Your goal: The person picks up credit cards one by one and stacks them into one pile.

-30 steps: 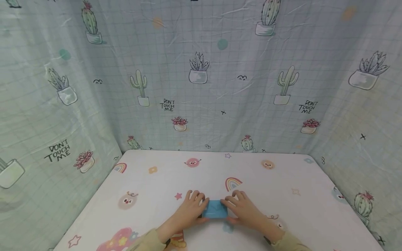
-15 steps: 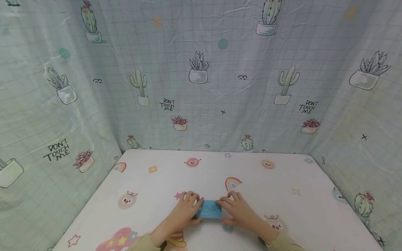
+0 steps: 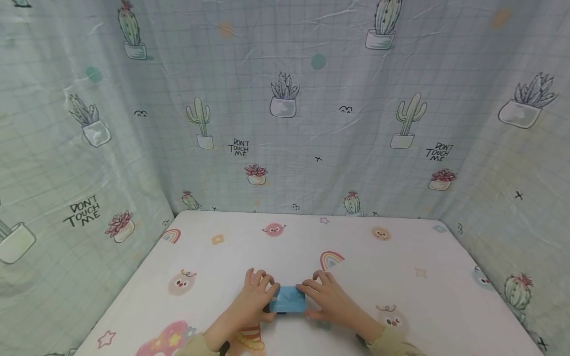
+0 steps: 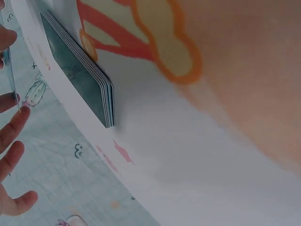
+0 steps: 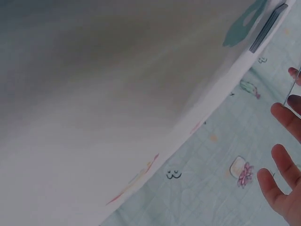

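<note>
Both hands hold a thin, light-blue rectangular card by its two short sides, above the table. My left hand pinches its left side between thumb and fingers. My right hand pinches the right side the same way. Edge-on, the card looks very thin in the left wrist view. A neat stack of dark-topped cards lies on the table in that view, apart from the fingers. The same stack appears at the top right of the right wrist view. From the head it is mostly hidden under the held card.
The white table carries printed rainbows, stars and smiling faces. Behind it and along both sides hangs a pale curtain printed with cacti. The table's far edge meets this curtain.
Both hands have moved left with the blue card between them. A dark strip of the stack now shows under the card's near edge.
</note>
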`<state>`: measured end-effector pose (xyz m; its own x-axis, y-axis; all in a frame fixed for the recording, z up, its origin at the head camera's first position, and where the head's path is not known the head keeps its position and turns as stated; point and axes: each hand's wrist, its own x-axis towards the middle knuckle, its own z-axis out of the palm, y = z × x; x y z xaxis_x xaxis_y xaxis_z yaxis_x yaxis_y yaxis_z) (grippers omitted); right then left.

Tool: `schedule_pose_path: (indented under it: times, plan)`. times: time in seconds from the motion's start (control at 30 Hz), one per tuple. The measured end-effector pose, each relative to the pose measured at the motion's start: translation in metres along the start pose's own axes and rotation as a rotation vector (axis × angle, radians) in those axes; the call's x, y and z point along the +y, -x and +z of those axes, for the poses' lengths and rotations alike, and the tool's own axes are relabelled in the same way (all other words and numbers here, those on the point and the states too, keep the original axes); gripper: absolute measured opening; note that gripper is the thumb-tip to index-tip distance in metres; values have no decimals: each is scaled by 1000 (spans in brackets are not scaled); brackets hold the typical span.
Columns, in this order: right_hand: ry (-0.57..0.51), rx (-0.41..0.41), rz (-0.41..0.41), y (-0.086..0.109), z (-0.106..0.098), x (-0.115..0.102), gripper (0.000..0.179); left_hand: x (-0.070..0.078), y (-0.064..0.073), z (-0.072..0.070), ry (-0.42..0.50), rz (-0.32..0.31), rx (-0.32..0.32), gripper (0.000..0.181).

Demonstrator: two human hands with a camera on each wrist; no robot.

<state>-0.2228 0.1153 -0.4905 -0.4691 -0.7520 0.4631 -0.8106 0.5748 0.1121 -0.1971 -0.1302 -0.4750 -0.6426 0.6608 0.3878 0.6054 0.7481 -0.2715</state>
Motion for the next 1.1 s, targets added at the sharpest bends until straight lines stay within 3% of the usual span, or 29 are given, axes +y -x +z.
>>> schedule_pose_path:
  times: [0.27,0.57,0.9,1.1]
  plan:
    - [33,-14,-17,-8,4,-3,58,-7,7,-2,45,-26,-50,57]
    - [82,-86,-32,-19,5,-8,56,-17,14,1,104,-23,-75,55]
    - [82,-139,-38,-28,7,-13,54,-23,20,1,72,-8,-131,56]
    - [79,-124,-61,-32,11,-14,52,-28,24,2,57,-15,-158,58]
